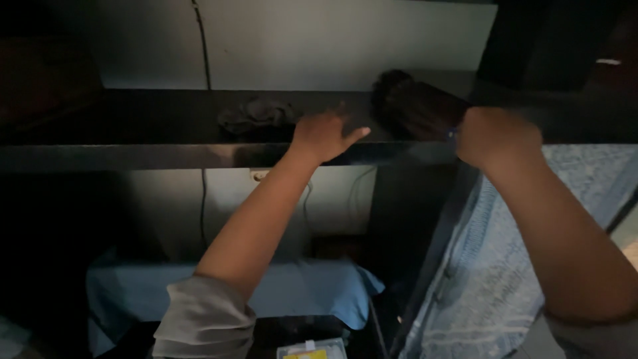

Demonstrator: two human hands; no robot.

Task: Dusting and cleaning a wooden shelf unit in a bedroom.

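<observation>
My left hand rests flat on the front edge of a dark shelf, fingers spread, holding nothing. A crumpled dark cloth lies on the shelf just left of that hand. My right hand is closed around the handle end of a dark bristled brush or small broom, whose bushy head lies on the shelf between the two hands. The scene is dim and the brush is blurred.
A pale wall rises behind the shelf with a thin cable running down it. Below stands a surface covered with blue cloth. A light blue patterned fabric hangs at the right. A small clear box sits at the bottom.
</observation>
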